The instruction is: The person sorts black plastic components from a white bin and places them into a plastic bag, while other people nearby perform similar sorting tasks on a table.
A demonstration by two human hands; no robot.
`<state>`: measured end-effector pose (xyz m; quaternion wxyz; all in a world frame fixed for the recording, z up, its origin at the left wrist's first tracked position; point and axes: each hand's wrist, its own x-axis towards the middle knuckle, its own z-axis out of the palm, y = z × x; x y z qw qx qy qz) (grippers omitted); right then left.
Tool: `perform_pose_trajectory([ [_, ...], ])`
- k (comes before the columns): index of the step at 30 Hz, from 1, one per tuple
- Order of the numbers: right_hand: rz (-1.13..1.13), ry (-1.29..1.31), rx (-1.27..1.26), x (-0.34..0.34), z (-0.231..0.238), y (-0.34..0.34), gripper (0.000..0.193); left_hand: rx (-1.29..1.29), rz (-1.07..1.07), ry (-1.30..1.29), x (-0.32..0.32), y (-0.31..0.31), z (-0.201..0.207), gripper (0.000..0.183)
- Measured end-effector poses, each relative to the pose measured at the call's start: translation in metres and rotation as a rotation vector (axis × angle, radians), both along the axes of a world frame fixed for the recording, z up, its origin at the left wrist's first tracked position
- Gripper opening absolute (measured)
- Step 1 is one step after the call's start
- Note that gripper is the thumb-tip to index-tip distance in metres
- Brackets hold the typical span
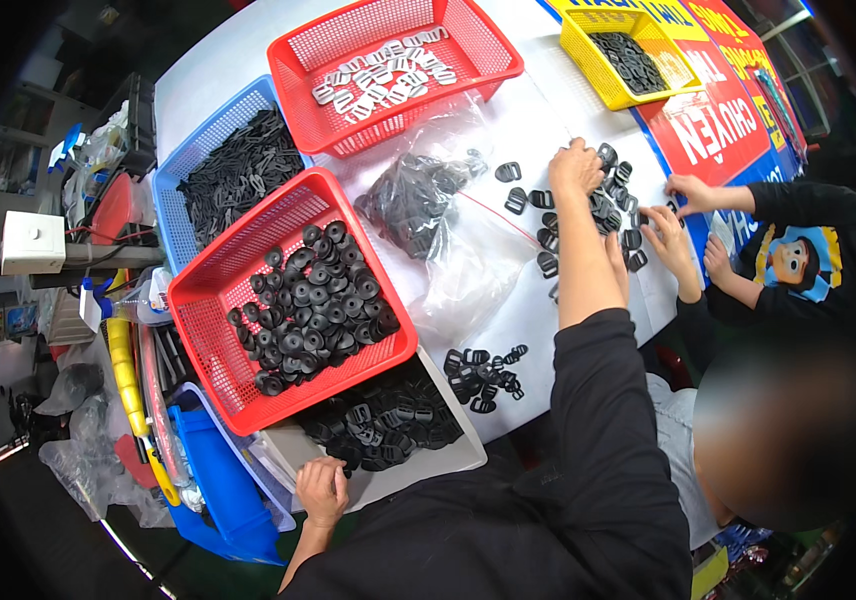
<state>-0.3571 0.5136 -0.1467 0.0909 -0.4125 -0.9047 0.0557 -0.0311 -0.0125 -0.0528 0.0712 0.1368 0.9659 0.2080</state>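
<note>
The pile of black buckles (604, 214) lies on the white worktop (538, 350), toward its right side. The person's right hand (576, 168) is over the pile's upper left edge, with its fingers bent downward and pointing away from the body; whether they grasp a buckle cannot be told, since the back of the hand hides the tips. The pieces in the pile face mixed ways. Left of that hand, one loose buckle (508, 172) lies flat, its long axis running roughly left to right; just below it a second buckle (515, 201) has its long axis nearer to up and down.

The left hand (322, 490) is at the near edge of a grey bin (403, 487), fingers curled; whether they grip the rim cannot be told. A smaller cluster of black buckles (485, 380) lies beside this bin. A co-worker's hand (668, 240) is at the pile's right edge, fingers pointing left toward it.
</note>
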Motion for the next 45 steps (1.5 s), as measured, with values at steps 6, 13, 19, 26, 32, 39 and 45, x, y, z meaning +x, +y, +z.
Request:
perform_pose_trajectory([
  [6,0.06,-0.096,-0.251,-0.008,0.007,0.015,0.046,0.007,0.009,0.018,-0.001,0.0,-0.002,0.005],
  [13,0.156,0.303,-0.457,0.019,0.017,0.038,0.031,0.0,0.0,0.02,-0.002,0.002,-0.001,0.006],
  [19,-0.152,0.709,-0.906,0.093,0.038,0.111,0.023,-0.002,-0.005,0.011,-0.001,0.005,0.001,0.007],
  [26,-0.313,0.388,-0.18,0.144,0.032,0.191,0.026,-0.006,-0.035,0.023,-0.002,0.004,0.0,0.006],
  [32,0.15,0.339,-0.404,0.094,0.04,0.079,0.024,-0.019,-0.029,0.02,0.0,0.003,0.001,0.005],
  [39,0.253,-0.117,-0.348,0.076,0.008,-0.095,0.064,-0.004,-0.022,0.031,-0.002,0.003,0.0,0.005],
  [45,0.187,0.053,-0.298,0.094,0.01,-0.143,0.065,0.003,-0.029,0.032,-0.002,0.004,0.002,0.005],
])
